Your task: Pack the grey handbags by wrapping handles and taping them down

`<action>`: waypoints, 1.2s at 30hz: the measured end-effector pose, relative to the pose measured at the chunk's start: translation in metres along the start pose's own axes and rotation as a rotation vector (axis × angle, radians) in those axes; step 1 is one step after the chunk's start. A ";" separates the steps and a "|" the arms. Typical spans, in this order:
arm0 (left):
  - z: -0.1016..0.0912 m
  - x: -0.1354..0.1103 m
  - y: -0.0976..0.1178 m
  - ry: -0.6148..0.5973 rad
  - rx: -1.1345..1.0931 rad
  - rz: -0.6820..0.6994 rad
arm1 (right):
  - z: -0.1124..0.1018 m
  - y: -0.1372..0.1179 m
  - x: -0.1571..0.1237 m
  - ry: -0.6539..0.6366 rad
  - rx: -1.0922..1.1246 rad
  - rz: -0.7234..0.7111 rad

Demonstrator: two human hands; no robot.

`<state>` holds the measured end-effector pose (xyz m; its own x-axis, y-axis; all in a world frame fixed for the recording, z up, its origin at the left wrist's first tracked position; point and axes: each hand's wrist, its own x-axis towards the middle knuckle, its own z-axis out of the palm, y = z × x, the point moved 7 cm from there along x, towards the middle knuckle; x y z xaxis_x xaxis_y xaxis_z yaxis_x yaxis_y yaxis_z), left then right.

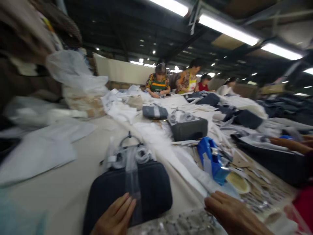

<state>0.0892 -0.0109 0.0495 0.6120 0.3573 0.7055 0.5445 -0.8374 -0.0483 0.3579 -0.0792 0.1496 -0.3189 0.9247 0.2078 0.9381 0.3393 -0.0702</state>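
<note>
A dark handbag lies on the table before me, its handle standing up at the far side with grey wrapping around the ends. A strip of clear plastic runs over its middle. My left hand lies on the bag's near part, fingers stretched out flat beside and partly on the strip. To the right of the bag, my right hand hovers low with its fingers curled in; what they hold, if anything, is hidden. Beyond that hand stands a blue tape dispenser.
A grey bag and a smaller dark bag sit farther back among white sheets. A roll of yellowish tape lies near scattered small parts. A co-worker's arm reaches in at right over dark material. Several people work behind.
</note>
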 end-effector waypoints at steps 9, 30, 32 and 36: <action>-0.014 0.013 0.006 -0.167 0.038 -0.056 | 0.044 -0.129 0.125 -0.648 0.102 -0.588; -0.011 0.005 0.003 -0.081 -0.095 -0.179 | 0.108 -0.150 0.199 -0.664 -0.137 -0.587; -0.012 0.005 0.003 -0.078 -0.098 -0.201 | 0.107 -0.145 0.209 -0.638 -0.144 -0.496; -0.011 0.006 0.004 -0.123 -0.092 -0.195 | 0.101 -0.124 0.231 -0.532 -0.126 -0.347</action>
<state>0.0888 -0.0170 0.0608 0.5688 0.5585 0.6038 0.6077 -0.7800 0.1490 0.1541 0.1095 0.1078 -0.5996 0.7353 -0.3159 0.7669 0.6407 0.0359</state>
